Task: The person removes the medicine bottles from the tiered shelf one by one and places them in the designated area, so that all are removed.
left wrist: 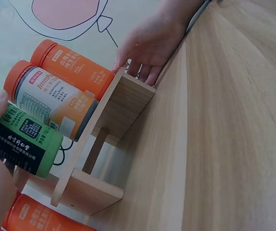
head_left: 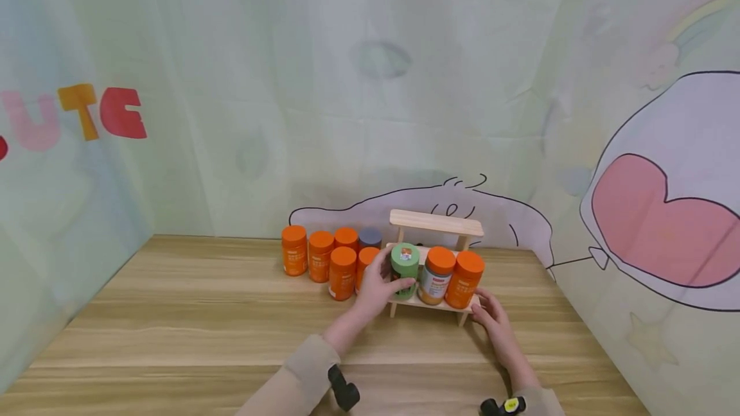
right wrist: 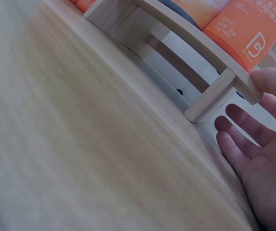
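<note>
My left hand (head_left: 376, 284) grips a green jar (head_left: 405, 268) at the left end of a small two-tier wooden rack (head_left: 436, 222). In the left wrist view a narrow gap shows between the jar's base and the lower board. Beside it on that board stand a grey-labelled jar with an orange lid (head_left: 435, 281) and an all-orange jar (head_left: 464, 281). At the rack's right end, my right hand (head_left: 497, 326) pinches the lower board's edge between thumb and index finger; its other fingers hang loosely below.
Left of the rack, several orange jars (head_left: 295, 252) stand in a cluster on the wooden table (head_left: 202, 313), with one dark blue lid (head_left: 370, 237) among them. A printed cloth (head_left: 324, 146) hangs behind the table and along its sides.
</note>
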`<action>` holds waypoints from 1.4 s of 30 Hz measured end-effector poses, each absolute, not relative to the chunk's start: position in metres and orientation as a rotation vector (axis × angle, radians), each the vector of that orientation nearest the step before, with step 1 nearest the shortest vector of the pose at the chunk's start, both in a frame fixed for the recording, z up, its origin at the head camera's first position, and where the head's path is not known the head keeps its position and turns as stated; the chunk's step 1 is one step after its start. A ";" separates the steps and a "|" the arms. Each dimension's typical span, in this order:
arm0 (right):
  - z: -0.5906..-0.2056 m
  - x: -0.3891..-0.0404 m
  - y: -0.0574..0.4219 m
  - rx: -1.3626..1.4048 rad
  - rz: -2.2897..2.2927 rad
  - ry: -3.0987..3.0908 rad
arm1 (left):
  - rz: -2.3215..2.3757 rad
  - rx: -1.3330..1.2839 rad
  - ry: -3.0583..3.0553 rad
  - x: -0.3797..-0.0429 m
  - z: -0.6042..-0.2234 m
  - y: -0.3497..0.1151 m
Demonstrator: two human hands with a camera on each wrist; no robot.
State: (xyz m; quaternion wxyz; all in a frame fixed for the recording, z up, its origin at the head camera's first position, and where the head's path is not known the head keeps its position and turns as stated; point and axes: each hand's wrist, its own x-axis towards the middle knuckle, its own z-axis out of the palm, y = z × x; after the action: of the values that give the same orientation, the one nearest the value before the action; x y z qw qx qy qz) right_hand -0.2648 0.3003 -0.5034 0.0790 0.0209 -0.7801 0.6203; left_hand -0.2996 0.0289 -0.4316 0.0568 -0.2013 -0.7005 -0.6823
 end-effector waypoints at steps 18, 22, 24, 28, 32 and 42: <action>-0.504 -0.264 0.300 0.049 1.855 -2.319 | -1.932 -0.561 -2.045 -0.303 -0.416 -0.007; -0.504 -0.263 0.299 0.057 1.849 -2.305 | -1.904 -0.548 -1.998 -0.304 -0.409 -0.019; -0.503 -0.263 0.299 0.062 1.843 -2.303 | -1.886 -0.547 -1.974 -0.305 -0.405 -0.025; -0.502 -0.264 0.300 0.057 1.848 -2.309 | -1.824 -0.538 -1.923 -0.307 -0.398 -0.037; -0.501 -0.265 0.302 0.055 1.853 -2.320 | -1.790 -0.494 -1.895 -0.308 -0.397 -0.048; -0.501 -0.264 0.300 0.057 1.861 -2.335 | -1.838 -0.378 -1.893 -0.308 -0.405 -0.084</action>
State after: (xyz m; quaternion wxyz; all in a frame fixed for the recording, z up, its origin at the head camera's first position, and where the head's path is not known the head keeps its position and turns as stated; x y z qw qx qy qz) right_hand -0.2640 0.3000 -0.5009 0.0774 0.0192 -0.7796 0.6212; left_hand -0.3084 -0.0842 -0.4046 0.2360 -0.1377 -0.6901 -0.6701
